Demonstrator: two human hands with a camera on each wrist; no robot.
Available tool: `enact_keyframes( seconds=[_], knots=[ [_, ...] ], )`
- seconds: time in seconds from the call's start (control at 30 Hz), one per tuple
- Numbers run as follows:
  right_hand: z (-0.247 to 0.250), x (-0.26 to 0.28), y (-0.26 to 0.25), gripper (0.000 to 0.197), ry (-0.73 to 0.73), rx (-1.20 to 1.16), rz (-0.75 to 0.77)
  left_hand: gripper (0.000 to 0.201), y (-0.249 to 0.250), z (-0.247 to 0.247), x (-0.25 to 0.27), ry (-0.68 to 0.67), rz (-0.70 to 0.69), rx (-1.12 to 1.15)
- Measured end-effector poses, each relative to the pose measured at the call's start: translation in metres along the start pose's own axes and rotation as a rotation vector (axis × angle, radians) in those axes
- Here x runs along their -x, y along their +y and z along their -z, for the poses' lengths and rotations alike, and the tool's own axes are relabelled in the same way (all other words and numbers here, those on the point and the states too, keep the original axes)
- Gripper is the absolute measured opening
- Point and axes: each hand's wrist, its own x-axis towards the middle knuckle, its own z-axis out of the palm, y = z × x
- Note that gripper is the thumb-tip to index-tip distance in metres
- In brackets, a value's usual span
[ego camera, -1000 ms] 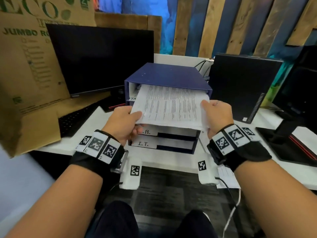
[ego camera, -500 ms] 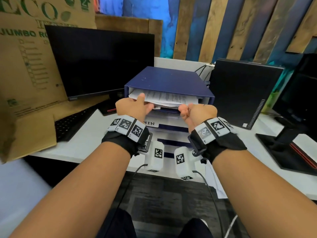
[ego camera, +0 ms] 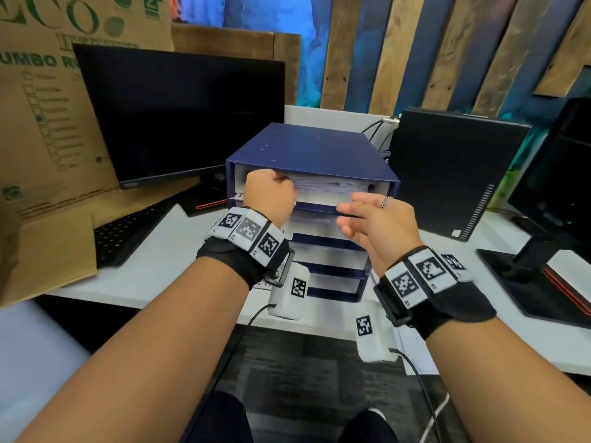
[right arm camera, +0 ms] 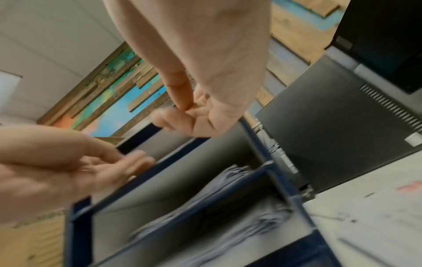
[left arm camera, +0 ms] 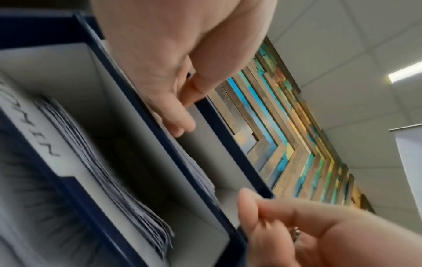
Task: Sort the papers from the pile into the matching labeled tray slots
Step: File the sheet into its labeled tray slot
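A navy stacked tray unit [ego camera: 313, 148] stands on the white desk [ego camera: 166, 270]. A sheaf of white papers [ego camera: 332, 187] lies inside its top slot. My left hand [ego camera: 271, 193] is at the left of that slot's mouth, its fingers reaching in against the papers and holding nothing. My right hand [ego camera: 367, 219] hovers just in front of the second slot, fingers spread and empty, a ring on one finger. In the left wrist view the slot below carries a handwritten "ADMIN" label [left arm camera: 43, 137] and its own stack of papers [left arm camera: 109, 189]. The lower labels are hidden behind my wrists.
A dark monitor [ego camera: 179, 116] and a keyboard [ego camera: 128, 231] sit to the left, with a large cardboard box [ego camera: 41, 139] beyond them. A black computer case [ego camera: 447, 167] stands right of the trays, another monitor's base [ego camera: 543, 282] farther right. A loose sheet [ego camera: 415, 353] hangs over the desk's front edge.
Both hands held a sheaf of papers before the top slot, then pushed it in. The right hand has now let go and drawn back; the left stays at the slot's mouth.
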Motion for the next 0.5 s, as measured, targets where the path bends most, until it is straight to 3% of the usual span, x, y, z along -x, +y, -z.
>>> enact_keyframes(
  seconds=[0.1, 0.2, 0.37, 0.5],
  knots=[
    [0.032, -0.008, 0.01, 0.013, 0.078, 0.266, 0.061, 0.012, 0.016, -0.017, 0.033, 0.101, 0.036, 0.159],
    [0.07, -0.027, 0.031, 0.023, 0.212, 0.529, 0.057, 0.027, 0.019, -0.046, 0.063, 0.033, 0.078, 0.204],
    [0.149, -0.041, 0.065, 0.023, 0.373, 0.942, -0.106, 0.029, -0.01, -0.106, 0.101, -0.308, 0.198, 0.015],
    [0.193, -0.039, 0.063, 0.02, 0.314, 1.092, -0.248, 0.022, -0.055, -0.147, 0.109, -0.553, 0.301, -0.243]
  ],
)
